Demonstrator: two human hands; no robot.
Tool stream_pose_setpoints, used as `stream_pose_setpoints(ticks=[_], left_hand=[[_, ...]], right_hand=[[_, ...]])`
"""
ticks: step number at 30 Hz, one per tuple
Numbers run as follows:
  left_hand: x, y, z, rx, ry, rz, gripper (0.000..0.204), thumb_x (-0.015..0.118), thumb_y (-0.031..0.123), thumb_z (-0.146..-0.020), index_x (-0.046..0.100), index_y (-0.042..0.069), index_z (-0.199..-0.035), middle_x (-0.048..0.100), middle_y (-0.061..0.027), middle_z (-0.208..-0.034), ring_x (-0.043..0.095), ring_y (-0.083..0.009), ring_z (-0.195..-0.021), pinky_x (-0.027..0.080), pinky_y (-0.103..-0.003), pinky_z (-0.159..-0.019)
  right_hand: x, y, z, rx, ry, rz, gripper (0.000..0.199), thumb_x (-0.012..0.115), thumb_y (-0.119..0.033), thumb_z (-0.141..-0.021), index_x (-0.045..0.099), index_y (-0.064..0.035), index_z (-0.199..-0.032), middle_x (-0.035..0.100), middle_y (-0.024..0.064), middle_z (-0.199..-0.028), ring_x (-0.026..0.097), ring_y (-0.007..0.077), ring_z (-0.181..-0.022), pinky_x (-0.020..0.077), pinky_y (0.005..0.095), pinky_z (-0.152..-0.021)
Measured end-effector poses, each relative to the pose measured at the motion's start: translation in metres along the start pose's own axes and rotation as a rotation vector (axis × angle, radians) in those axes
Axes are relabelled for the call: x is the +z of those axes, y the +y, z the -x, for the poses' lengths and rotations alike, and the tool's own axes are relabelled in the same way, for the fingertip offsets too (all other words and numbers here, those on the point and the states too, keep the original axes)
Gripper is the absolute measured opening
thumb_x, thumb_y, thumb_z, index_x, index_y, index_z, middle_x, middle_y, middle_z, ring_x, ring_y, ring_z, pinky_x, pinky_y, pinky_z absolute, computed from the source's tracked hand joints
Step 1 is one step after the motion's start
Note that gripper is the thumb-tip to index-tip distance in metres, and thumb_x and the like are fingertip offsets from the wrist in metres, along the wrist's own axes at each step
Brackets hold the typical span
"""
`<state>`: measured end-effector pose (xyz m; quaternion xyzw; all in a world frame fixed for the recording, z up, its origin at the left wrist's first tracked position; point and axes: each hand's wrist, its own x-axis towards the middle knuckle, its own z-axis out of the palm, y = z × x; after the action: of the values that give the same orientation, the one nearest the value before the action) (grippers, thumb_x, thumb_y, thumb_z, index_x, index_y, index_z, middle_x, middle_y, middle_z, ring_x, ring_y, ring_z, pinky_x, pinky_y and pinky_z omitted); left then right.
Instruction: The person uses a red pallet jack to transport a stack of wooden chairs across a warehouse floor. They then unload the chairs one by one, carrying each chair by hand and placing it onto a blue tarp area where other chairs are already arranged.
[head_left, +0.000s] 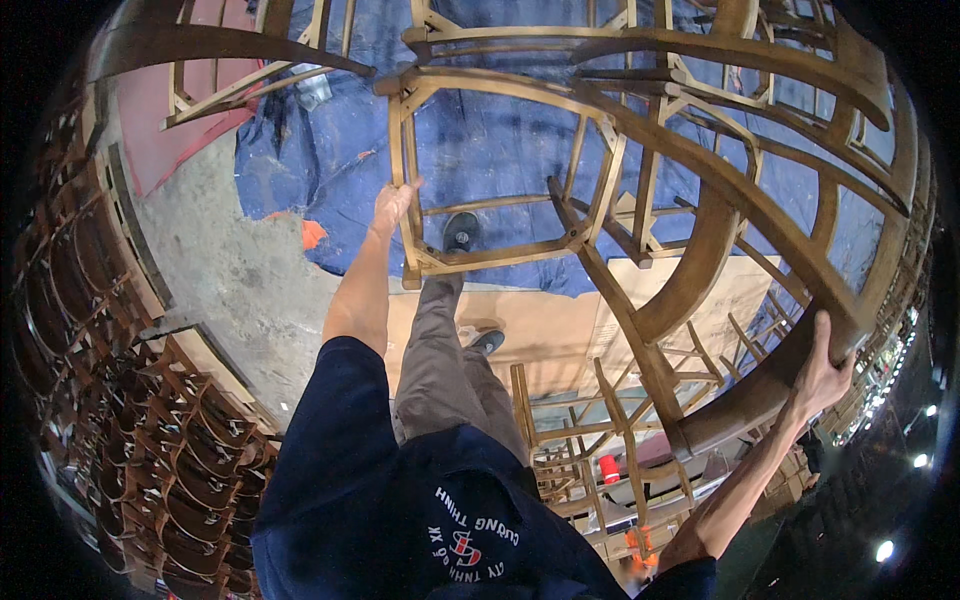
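Note:
Both my hands are on a wooden chair frame (500,262) with no seat panel, tipped so that its open seat faces me. My left hand (396,206) is closed round a pale rail at the left side of the seat frame. Out to the right, my right hand (824,380) grips the curved dark backrest (745,398) near its upper corner, thumb over the edge. A second curved slat (700,255) joins the two long back posts. My foot in a dark shoe (461,232) shows through the open seat frame.
More wooden chair frames (740,45) stand close at the far side and right. Blue sheeting (300,170) and brown cardboard (560,345) cover parts of the grey floor (215,240). Stacked dark curved wooden parts (190,470) fill the left. Further frames (605,430) stand at lower right.

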<state>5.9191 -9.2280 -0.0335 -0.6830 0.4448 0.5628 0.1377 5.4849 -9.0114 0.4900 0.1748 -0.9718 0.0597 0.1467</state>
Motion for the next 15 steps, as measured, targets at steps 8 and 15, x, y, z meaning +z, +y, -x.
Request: stream_pose_setpoints(ticks=[8, 15], left_hand=[[-0.002, -0.028, -0.066, 0.321, 0.055, -0.254, 0.074, 0.064, 0.056, -0.08, 0.051, -0.008, -0.116, 0.063, -0.0316, -0.11, 0.061, -0.0401, -0.11, 0.047, -0.041, -0.092], [0.032, -0.035, -0.038, 0.093, 0.059, 0.088, 0.077, 0.071, 0.049, -0.075, 0.046, -0.007, -0.122, 0.062, -0.0302, -0.113, 0.059, -0.0409, -0.112, 0.046, -0.042, -0.094]], right_hand=[[0.035, -0.054, -0.041, -0.173, -0.132, 0.177, 0.1, 0.079, -0.064, -0.065, 0.05, 0.004, -0.134, 0.061, 0.0251, -0.122, 0.059, 0.034, -0.114, 0.0431, 0.0386, -0.1], [0.029, -0.026, -0.031, -0.13, -0.346, 0.047, 0.089, 0.083, -0.054, -0.067, 0.055, 0.0036, -0.128, 0.062, 0.0232, -0.121, 0.059, 0.032, -0.114, 0.0441, 0.0417, -0.098]])
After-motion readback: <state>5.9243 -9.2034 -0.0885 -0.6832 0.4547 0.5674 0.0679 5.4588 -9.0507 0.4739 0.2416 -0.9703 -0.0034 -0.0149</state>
